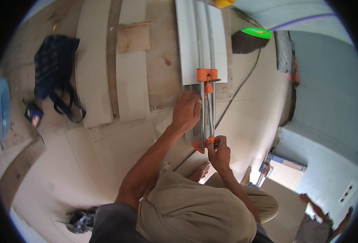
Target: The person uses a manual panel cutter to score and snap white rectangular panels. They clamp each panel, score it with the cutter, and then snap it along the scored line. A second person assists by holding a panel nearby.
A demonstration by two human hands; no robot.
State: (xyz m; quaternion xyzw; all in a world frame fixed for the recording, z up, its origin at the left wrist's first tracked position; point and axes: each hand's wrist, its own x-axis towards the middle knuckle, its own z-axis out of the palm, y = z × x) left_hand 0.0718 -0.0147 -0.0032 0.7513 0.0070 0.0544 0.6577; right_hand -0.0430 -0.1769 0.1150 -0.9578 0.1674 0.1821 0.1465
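Observation:
A manual tile cutter [211,115] with paired metal rails and orange fittings lies lengthwise in front of me. Under its far part rests a white tile [190,52]. The orange sliding carriage [207,75] sits on the rails near the tile's close edge. My left hand [185,111] is beside the left rail with its fingers curled downward; what they grip, if anything, is hidden. At the cutter's near end, my right hand [220,153] is closed, thumb and fingers pinching by the orange end piece [198,146].
Long boards [94,60] lie to the left, with a brown square piece [133,37] on one. Farther left is a dark cloth bag [55,65]. A green-topped broom [252,39] and a cable [243,81] are right of the cutter. Another person [314,229] appears at lower right.

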